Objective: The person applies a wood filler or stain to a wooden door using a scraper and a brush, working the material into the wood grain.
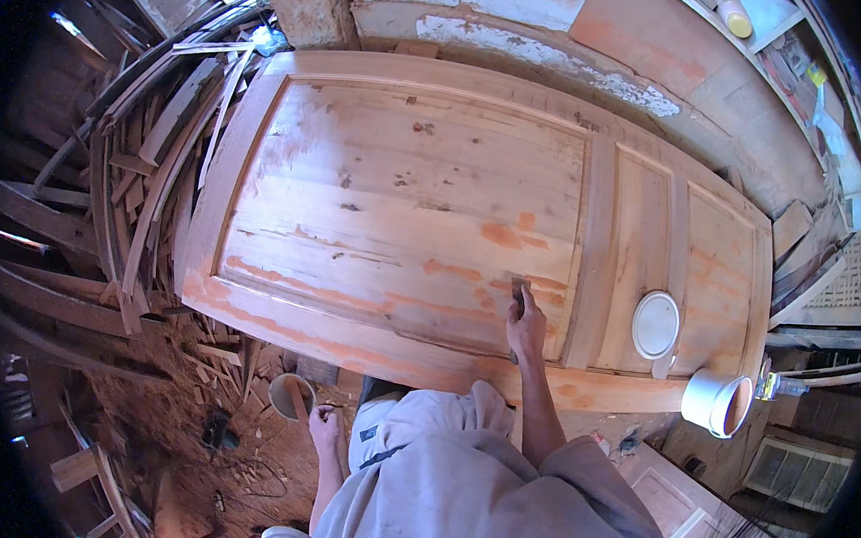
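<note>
A large wooden panelled door (407,151) lies flat in front of me, with orange filler smears (510,236) along its near side and across its panels. My right hand (528,325) is closed around a putty knife (518,286), its blade at the panel surface among the smears. Low on the left, my left hand (327,427) is closed at the rim of a round pale tub (280,398), in which a brownish-orange strip shows. The fingers' exact grip there is partly hidden.
A white lid (655,326) rests on the door's right part. Beside it, at the near right corner, a white bucket (711,403) holds orange filler. Scrap wood (153,177) is heaped at the left. A wall (520,40) runs behind the door; another panel (667,491) leans at lower right.
</note>
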Demonstrator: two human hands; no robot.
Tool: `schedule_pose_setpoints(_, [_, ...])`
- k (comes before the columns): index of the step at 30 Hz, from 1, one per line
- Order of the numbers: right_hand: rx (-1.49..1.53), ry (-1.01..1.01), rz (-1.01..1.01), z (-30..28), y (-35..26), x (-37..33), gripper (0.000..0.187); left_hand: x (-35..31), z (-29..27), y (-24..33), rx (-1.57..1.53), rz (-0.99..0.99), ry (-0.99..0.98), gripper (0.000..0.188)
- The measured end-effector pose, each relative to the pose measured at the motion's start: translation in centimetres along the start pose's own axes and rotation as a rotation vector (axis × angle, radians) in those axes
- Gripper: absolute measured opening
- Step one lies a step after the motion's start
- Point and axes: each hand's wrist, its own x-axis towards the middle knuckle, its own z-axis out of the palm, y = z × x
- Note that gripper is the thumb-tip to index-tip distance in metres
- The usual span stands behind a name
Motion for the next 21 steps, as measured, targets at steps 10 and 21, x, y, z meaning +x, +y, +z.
schedule_pose_setpoints(10, [-0.272, 0.047, 0.088, 2.5, 0.0, 0.6, 0.042, 4.2, -2.3, 3.3, 0.105, 0.022, -0.076, 0.02])
schedule_pose_setpoints(21, [-0.251, 0.046, 0.139, 3.2, -2.0, 0.6, 0.04, 9.3, -2.9, 1.9, 0.202, 0.069, -0.092, 0.022])
